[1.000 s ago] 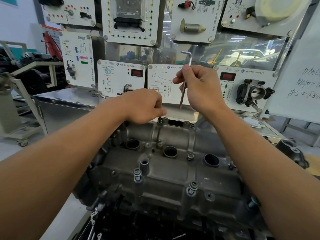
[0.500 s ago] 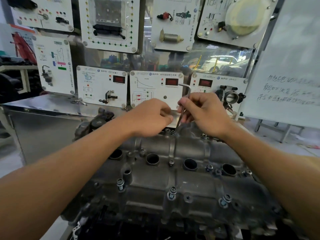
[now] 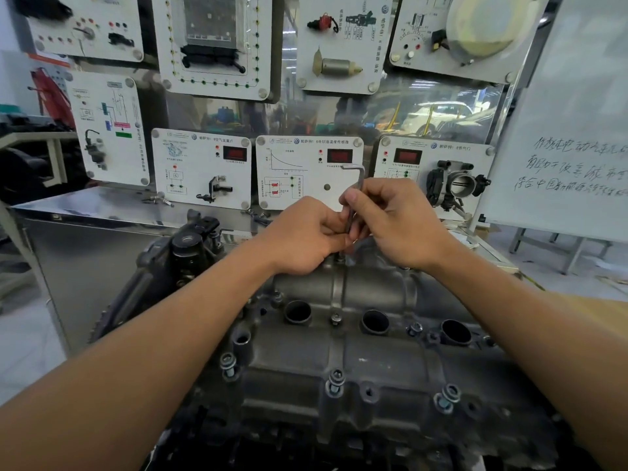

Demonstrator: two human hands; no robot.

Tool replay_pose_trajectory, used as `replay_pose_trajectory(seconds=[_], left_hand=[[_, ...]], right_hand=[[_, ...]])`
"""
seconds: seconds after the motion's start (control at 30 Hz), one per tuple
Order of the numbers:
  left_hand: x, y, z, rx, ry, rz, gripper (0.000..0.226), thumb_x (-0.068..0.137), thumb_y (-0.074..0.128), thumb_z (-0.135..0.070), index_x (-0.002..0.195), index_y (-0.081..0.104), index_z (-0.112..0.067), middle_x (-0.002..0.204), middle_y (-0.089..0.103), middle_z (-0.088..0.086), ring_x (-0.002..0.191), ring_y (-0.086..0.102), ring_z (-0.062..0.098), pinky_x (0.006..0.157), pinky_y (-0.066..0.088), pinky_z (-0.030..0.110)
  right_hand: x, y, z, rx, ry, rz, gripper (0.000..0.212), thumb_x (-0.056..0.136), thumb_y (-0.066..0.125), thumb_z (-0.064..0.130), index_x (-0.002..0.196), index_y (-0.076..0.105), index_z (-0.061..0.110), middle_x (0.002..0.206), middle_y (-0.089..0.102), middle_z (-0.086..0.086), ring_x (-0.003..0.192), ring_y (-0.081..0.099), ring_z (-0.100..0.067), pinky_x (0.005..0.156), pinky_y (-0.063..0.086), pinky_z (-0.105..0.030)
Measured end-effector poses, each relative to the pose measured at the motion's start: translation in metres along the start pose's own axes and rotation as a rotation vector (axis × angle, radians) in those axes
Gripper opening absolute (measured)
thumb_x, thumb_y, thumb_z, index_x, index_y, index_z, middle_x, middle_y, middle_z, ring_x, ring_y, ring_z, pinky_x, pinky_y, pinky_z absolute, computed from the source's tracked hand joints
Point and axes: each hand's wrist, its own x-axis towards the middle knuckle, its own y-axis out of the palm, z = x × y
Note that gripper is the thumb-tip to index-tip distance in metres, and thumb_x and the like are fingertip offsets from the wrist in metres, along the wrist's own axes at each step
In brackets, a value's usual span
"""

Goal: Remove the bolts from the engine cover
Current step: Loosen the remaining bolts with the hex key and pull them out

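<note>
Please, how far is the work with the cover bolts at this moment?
Done: three near-edge bolts stand raised, seemingly loosened. In hand: the right hand holds a hex key upright on a far-edge bolt; the left hand pinches its lower end. Left: that bolt, the middle bolt and lifting out the rest.

Two hands | one hex key | one engine cover | three raised bolts on its near edge (others farther back, partly hidden) | three round ports | eight wall panels | one whiteboard
</note>
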Motion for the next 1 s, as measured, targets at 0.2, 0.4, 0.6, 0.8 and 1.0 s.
replay_pose_trajectory(seconds=[0.2,0.4,0.6,0.8,1.0], left_hand=[[-0.001,0.000,0.000,0.087,-0.008,-0.045,0.023,0.090,0.071,-0.019,0.069,0.070,-0.008,0.057,0.064,0.005,0.048,0.046,0.006,0.057,0.040,0.022],[0.000,-0.001,0.000,0.115,-0.042,-0.088,0.023,0.086,0.075,-0.028,0.072,0.075,-0.010,0.065,0.070,0.010,0.062,0.061,0.026,0.065,0.049,0.032],[-0.002,0.006,-0.001,0.117,-0.029,-0.172,0.018,0.083,0.078,-0.031,0.070,0.073,-0.020,0.060,0.069,-0.006,0.059,0.064,0.012,0.064,0.050,0.029],[-0.004,0.006,-0.001,-0.137,0.063,-0.140,0.015,0.099,0.059,-0.012,0.097,0.074,-0.014,0.088,0.076,0.010,0.087,0.070,0.030,0.081,0.055,0.043],[-0.003,0.007,0.002,-0.125,0.114,-0.239,0.011,0.093,0.067,-0.010,0.093,0.078,-0.006,0.078,0.076,-0.004,0.072,0.072,0.004,0.072,0.057,0.023]], right_hand=[[-0.001,-0.003,0.010,0.049,-0.025,-0.040,0.011,0.096,0.064,0.020,0.101,0.068,0.010,0.074,0.066,0.003,0.060,0.068,-0.023,0.058,0.053,-0.027],[0.004,0.007,0.029,-0.250,-0.221,-0.284,0.030,0.090,0.068,0.036,0.080,0.075,0.009,0.067,0.069,0.003,0.056,0.059,-0.006,0.057,0.045,-0.019],[0.001,0.002,0.020,0.449,0.235,-0.164,0.026,0.102,0.052,0.033,0.091,0.066,0.016,0.080,0.076,-0.006,0.041,0.059,-0.016,0.046,0.043,-0.026],[0.012,0.008,0.015,0.838,0.439,-0.089,0.032,0.080,0.070,0.042,0.081,0.062,0.010,0.073,0.073,-0.005,0.036,0.049,-0.008,0.044,0.044,-0.023],[0.009,0.011,0.015,0.233,0.076,-0.232,0.031,0.084,0.079,0.028,0.068,0.069,0.003,0.065,0.071,-0.007,0.041,0.052,-0.004,0.043,0.043,-0.019]])
